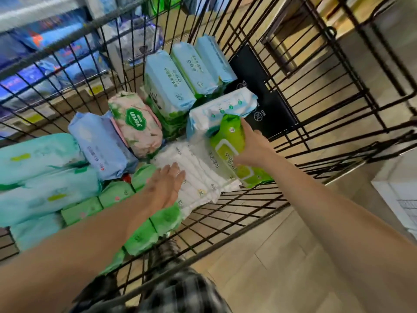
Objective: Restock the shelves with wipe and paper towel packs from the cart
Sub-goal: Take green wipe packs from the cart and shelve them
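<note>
Pack: lime-green wipe pack (228, 141), in the cart towards its R side, lying tilted on the white packs (198, 168).
R hand: right hand (252, 147) clamped round the pack's edge; thumb prob. underneath, blur hides it.
L hand: left hand (167, 184) flat, fingers straight, resting on the white packs.
How I'd do it: lift straight up, clear of the blue-white pack (221, 109) behind; press L down so the stack doesn't slide w/ it.
Around: wire cart (293, 86); shelves (45, 53) off to the L, blurred.
</note>
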